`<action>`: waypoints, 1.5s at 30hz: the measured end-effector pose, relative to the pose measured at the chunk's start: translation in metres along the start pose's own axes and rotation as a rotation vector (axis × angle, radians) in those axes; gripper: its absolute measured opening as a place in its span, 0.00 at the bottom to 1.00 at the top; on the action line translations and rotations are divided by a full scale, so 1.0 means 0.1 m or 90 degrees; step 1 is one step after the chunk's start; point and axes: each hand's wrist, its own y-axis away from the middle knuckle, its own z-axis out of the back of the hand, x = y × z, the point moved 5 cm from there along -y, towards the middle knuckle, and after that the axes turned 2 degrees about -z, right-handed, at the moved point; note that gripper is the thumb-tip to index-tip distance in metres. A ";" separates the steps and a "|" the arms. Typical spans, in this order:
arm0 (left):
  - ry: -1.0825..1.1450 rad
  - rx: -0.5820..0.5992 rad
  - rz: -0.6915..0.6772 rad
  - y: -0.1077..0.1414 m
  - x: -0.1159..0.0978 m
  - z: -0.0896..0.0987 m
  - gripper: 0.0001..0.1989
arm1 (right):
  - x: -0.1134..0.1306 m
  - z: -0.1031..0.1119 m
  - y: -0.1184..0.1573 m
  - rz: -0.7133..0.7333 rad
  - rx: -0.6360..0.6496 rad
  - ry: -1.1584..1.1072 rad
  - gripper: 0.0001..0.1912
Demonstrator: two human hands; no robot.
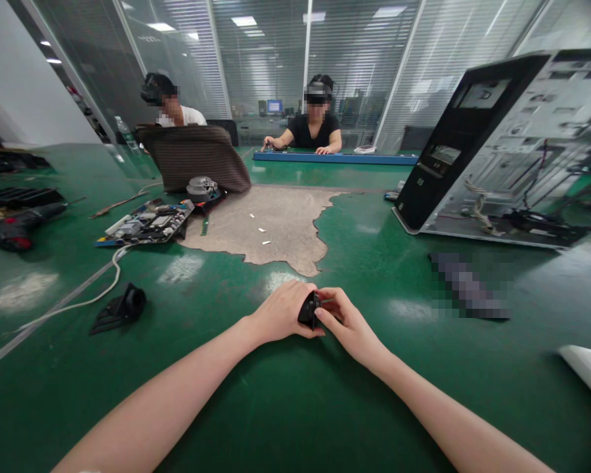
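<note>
Low over the green tabletop, my left hand (284, 310) is closed around a small black plastic part (307, 311), whose kind I cannot make out. From the other side my right hand (345, 320) pinches the same part, its thumb and fingertips against the right edge. The left palm and fingers hide much of the piece. Off to the left of my hands lies another black part (121, 309) with a round, tube-like end and a flat base. To their right is a dark, pixelated flat object (467, 286).
An open computer case (438, 148) stands at the right. Circuit boards (150, 222), a white cable (113, 282) and a power drill (17, 230) lie left. A brown cloth-covered panel (192, 157) stands behind. Two people sit across the table, one by a long blue bar (335, 157).
</note>
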 end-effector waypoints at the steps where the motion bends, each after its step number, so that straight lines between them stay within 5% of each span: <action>1: 0.000 -0.001 0.001 0.00 0.00 0.00 0.26 | 0.01 0.00 0.01 0.005 0.008 -0.005 0.10; 7: 0.001 -0.007 -0.002 0.01 0.00 -0.01 0.24 | 0.07 -0.01 0.07 0.065 0.018 -0.010 0.09; 18: 0.042 -0.005 0.002 0.02 0.00 0.03 0.34 | -0.05 0.00 0.01 -0.014 -0.001 -0.028 0.12; 45: 0.026 -0.031 -0.005 0.03 0.02 0.01 0.35 | -0.01 0.00 0.03 0.015 0.015 -0.073 0.10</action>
